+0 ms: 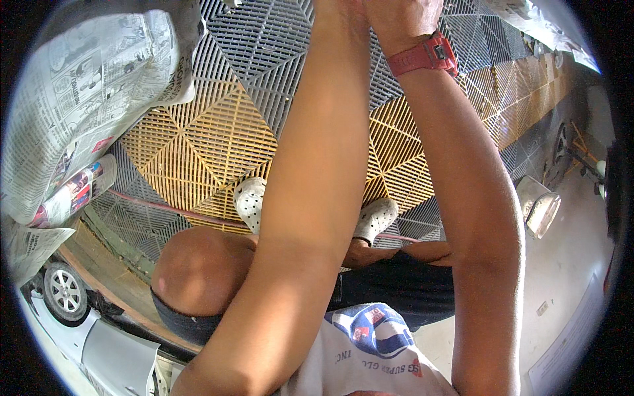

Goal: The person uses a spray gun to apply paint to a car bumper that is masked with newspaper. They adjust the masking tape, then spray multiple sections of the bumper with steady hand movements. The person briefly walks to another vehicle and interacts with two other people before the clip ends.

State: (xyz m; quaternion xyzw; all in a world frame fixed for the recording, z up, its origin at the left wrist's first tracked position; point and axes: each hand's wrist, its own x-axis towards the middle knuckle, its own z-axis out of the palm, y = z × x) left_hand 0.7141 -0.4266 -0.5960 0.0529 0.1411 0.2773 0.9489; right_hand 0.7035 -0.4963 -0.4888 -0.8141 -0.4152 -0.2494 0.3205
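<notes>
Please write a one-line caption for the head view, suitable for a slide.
Both forearms reach up past the frame's top edge, a red wristwatch on the right, above grey and yellow grid floor tiles.

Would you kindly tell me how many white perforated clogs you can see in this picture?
2. One white clog shows just left of the left forearm, on the yellow grid floor. The other white clog lies between the two forearms, partly hidden.

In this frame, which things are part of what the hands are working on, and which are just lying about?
In hand:
- left hand and right hand, raised together at the top edge; what they grip is out of view
- newspaper sheets hanging at the left

Lying about:
- grid floor tiles
- white car
- work lamp
</notes>
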